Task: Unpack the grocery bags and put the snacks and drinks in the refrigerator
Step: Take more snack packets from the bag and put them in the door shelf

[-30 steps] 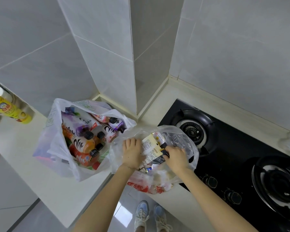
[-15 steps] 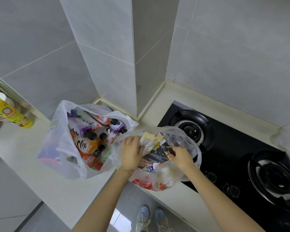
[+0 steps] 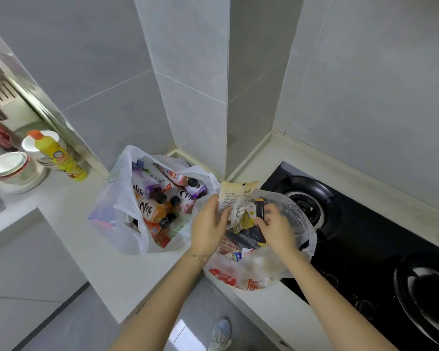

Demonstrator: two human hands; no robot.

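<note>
Two plastic grocery bags sit on the white counter (image 3: pixel 69 239). The left bag (image 3: pixel 117 224) is open and full of drink bottles (image 3: pixel 152 211) with black caps. The clear right bag (image 3: pixel 284 262) holds snack packets. My left hand (image 3: pixel 208 229) grips a pale yellow snack packet (image 3: pixel 235 198) and lifts it above the bag's mouth. My right hand (image 3: pixel 276 229) is inside the same bag, its fingers closed on a small black and yellow packet (image 3: pixel 259 210). More packets lie under both hands.
A black gas hob (image 3: pixel 365 236) with two burners lies right of the bags. At far left stand a yellow bottle (image 3: pixel 58 155) and stacked bowls (image 3: pixel 13 171). Grey tiled walls and a jutting column close the back. The floor and my shoes show below.
My left hand has raised the pale yellow packet higher out of the snack bag. My right hand has shifted onto the small black packet. The camera has tilted left, showing bowls.
</note>
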